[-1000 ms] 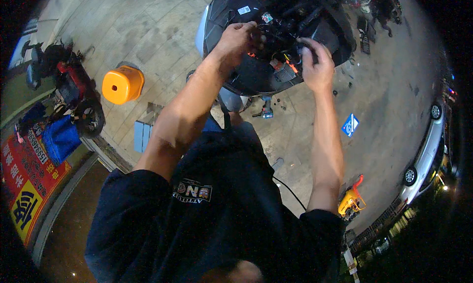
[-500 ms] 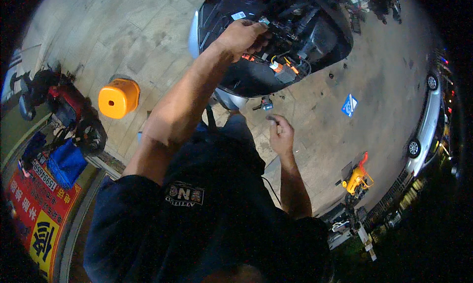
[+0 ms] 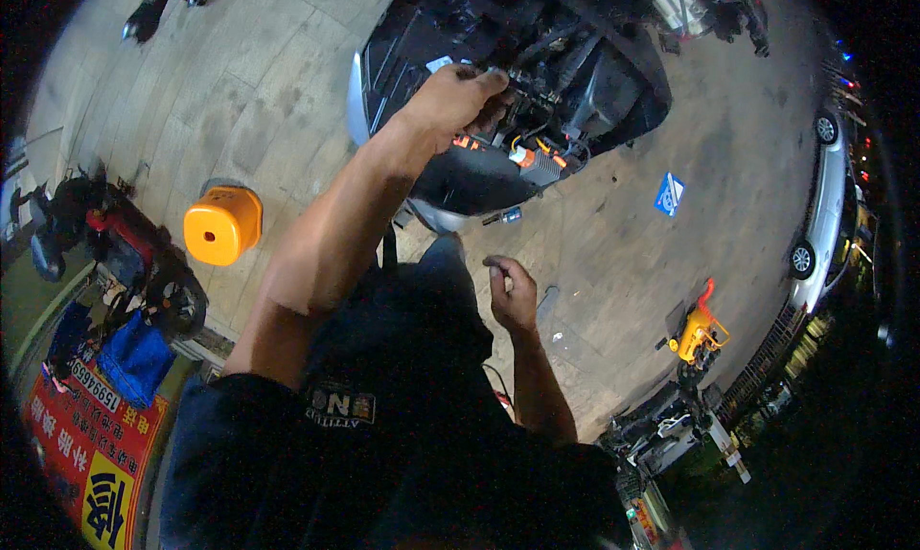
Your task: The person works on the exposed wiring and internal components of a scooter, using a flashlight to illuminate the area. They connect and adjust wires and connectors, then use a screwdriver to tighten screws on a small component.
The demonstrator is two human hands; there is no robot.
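Note:
The opened body of a scooter (image 3: 460, 183) fills the upper middle, its dark cavity full of wiring. My left hand (image 3: 454, 102) reaches into it, fingertips pinched among dark cables. What they hold is hidden. Below that hand are orange connectors (image 3: 467, 143) and a finned grey box (image 3: 542, 170) with orange and yellow leads. Lower down, my right hand (image 3: 515, 296) hovers in front of my body, apart from the scooter. Its fingers are loosely curled, with a gap at the thumb and nothing visible between them.
A yellow stool (image 3: 222, 226) stands on the paving to the left, near a parked two-wheeler (image 3: 125, 239) and a blue bag (image 3: 136, 358). On the right are a blue-and-white packet (image 3: 670, 194), a yellow machine (image 3: 698, 337) and a silver car (image 3: 826, 205). A small blue device (image 3: 511, 215) lies below the scooter.
The whole view has shifted, with the scooter now slightly further left. My left hand stays among the wiring, a little lower in the picture. My right hand has moved left and down.

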